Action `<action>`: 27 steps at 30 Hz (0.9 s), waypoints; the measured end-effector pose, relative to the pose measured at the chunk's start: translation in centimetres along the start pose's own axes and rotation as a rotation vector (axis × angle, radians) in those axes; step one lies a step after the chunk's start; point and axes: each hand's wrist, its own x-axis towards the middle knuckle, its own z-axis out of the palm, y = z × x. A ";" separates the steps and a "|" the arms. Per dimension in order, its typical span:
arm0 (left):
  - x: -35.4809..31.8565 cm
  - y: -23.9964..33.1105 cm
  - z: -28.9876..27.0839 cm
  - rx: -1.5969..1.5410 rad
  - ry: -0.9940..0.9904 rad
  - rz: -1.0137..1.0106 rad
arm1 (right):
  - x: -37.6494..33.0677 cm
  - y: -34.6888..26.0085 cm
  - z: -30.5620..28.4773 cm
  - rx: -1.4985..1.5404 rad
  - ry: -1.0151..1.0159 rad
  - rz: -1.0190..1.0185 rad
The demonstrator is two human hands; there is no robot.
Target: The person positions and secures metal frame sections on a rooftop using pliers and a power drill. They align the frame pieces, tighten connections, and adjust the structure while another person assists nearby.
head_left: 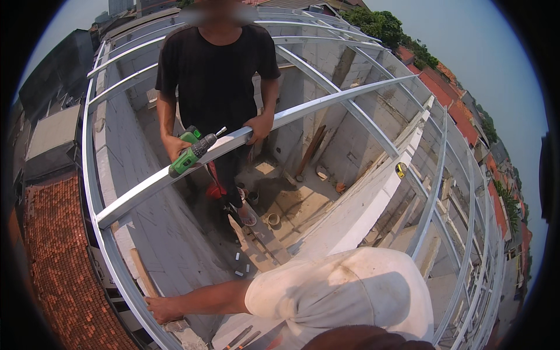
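Neither of my hands can be made out. My bent leg in white cloth (338, 280) crosses the lower middle, and my bare foot (165, 309) rests by the metal edge channel (125, 280) at the left. A rounded dark shape (359, 339) at the lower edge is too cut off to name. Across from me stands a person in a black T-shirt (224, 76). That person's one hand grips a green and black cordless drill (195, 153) with its bit pointing up to the right. Their other hand (260, 126) lies on a silver metal beam (326, 101).
Silver roof channels (446, 157) run across block walls (373, 207). A yellow and black tape measure (401, 170) sits on the wall top. Thin dark tools (238, 338) lie near my leg. Deep below are planks (256, 251) and a bucket (272, 220). Tiled roofs (64, 251) flank the left.
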 end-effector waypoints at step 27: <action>-2.5 -4.1 -0.6 0.079 0.030 -0.159 | -0.6 0.1 -5.9 0.079 -0.171 -0.059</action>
